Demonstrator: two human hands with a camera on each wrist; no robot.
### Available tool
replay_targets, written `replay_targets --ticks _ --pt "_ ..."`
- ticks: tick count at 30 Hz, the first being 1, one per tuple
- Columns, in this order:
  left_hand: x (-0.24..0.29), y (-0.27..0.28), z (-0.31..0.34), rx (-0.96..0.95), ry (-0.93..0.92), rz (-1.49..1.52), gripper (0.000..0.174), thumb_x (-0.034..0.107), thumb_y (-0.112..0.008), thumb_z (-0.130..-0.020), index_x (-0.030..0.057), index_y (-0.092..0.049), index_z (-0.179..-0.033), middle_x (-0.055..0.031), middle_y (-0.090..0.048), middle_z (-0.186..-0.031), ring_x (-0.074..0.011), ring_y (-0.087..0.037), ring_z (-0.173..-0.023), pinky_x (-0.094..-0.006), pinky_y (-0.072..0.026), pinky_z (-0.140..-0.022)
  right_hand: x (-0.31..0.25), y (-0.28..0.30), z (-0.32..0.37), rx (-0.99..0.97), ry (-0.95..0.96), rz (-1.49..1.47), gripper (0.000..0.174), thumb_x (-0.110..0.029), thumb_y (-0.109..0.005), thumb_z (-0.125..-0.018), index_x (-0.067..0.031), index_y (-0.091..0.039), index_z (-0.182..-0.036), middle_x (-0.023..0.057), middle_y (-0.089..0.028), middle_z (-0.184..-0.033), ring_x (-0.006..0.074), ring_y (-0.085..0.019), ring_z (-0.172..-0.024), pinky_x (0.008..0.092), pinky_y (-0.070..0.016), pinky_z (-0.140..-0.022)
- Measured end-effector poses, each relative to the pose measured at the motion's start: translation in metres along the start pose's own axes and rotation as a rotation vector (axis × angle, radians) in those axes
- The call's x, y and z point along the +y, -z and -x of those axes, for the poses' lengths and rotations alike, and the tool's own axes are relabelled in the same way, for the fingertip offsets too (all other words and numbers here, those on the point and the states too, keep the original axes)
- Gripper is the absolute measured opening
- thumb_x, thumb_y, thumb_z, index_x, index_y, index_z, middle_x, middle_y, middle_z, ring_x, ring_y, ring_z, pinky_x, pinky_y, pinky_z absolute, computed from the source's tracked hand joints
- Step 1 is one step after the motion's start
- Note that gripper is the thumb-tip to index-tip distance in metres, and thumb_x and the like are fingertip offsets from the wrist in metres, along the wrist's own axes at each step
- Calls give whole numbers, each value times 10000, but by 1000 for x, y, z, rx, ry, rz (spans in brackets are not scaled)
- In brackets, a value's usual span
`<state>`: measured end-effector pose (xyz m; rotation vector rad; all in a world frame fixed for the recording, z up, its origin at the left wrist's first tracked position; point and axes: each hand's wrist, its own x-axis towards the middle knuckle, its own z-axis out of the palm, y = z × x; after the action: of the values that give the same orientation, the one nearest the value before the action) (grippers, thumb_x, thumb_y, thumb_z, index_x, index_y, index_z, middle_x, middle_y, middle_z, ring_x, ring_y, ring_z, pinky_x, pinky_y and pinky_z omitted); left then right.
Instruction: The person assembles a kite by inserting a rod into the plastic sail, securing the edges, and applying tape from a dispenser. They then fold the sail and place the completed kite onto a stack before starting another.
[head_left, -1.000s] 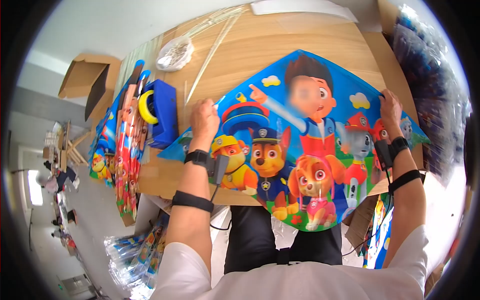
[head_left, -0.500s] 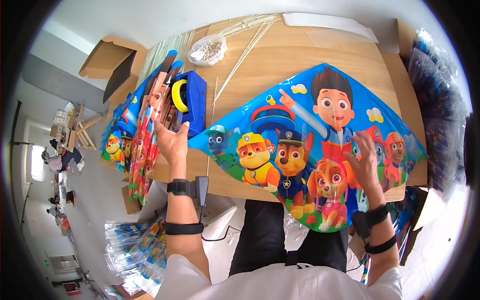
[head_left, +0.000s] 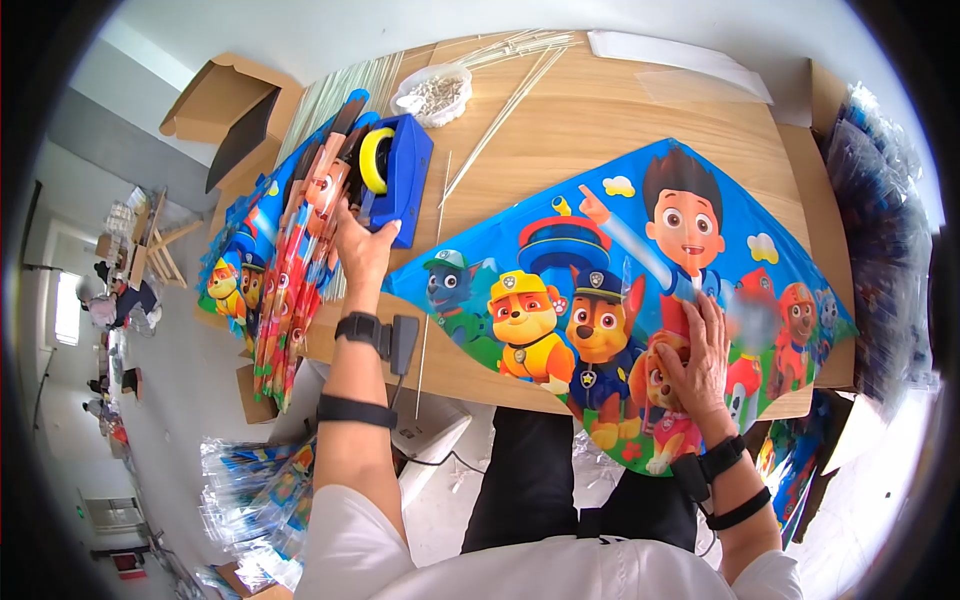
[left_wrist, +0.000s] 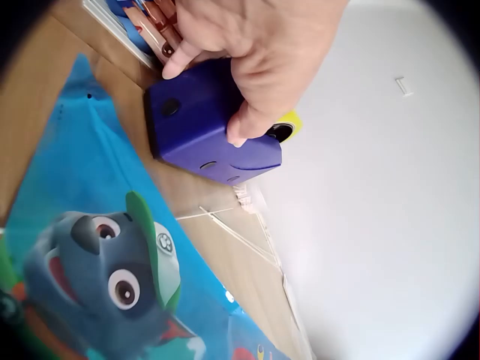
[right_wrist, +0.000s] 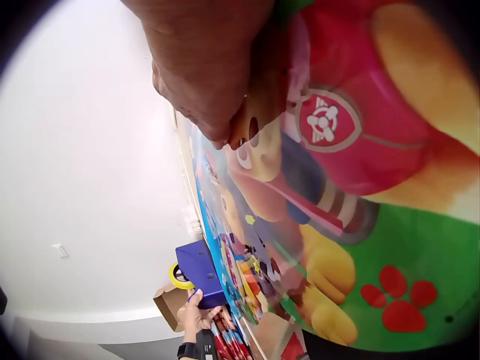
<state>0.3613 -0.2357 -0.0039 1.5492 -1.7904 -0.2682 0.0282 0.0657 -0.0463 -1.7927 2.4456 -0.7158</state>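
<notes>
A diamond-shaped blue sheet printed with cartoon figures (head_left: pixel 590 345) lies spread on the table. My right hand (head_left: pixel 703 360) rests on its lower middle, fingers extended; the right wrist view shows that hand (right_wrist: pixel 206 64) against the printed surface (right_wrist: pixel 405 240). Left of the sheet stands a blue tape dispenser (head_left: pixel 408 170) with a yellow roll. My left hand (head_left: pixel 363 250) is at its near end. Seen from the left wrist, the hand (left_wrist: pixel 262 56) spans the dispenser (left_wrist: pixel 191 112), thumb and a finger on its body; the other fingertips are hidden.
Rolled printed sheets (head_left: pixel 300 255) lie left of the dispenser. Farther back are a white bowl of small pieces (head_left: pixel 435 92), thin pale sticks (head_left: pixel 500 125) and a white strip (head_left: pixel 675 55). An open carton (head_left: pixel 215 100) is at the left, plastic-wrapped bundles (head_left: pixel 880 240) at the right.
Both hands first held the sheet's upper edges, then let go. The left moved to the dispenser and took hold of it; the right came inward and down onto the sheet.
</notes>
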Motion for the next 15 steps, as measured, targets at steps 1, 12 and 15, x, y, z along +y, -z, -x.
replay_targets --ticks 1,12,15 --pt "-3 -4 -8 0 6 0 888 159 -792 -606 -128 -307 -1292 -315 -423 -1276 -378 -424 -1208 -366 -319 -1034 0 0 0 5 -1 6 621 -278 -645 -723 -51 -436 -1261 164 -382 -1342 350 -318 -1276 472 -198 -1083" --pt "-5 46 136 -227 109 -392 477 402 -695 -718 -4 -534 -906 -194 -569 -899 -372 -548 -882 -473 -445 -741 0 -3 3 43 24 56 561 -302 -619 -770 -60 -456 -1248 151 -405 -1334 335 -342 -1266 459 -230 -1068" --pt "-8 59 199 -254 24 -397 323 235 -677 -765 -14 -515 -890 -200 -539 -919 -386 -540 -866 -463 -445 -709 0 -3 5 50 25 77 550 -299 -618 -781 -64 -452 -1250 149 -405 -1335 330 -340 -1269 450 -233 -1067"
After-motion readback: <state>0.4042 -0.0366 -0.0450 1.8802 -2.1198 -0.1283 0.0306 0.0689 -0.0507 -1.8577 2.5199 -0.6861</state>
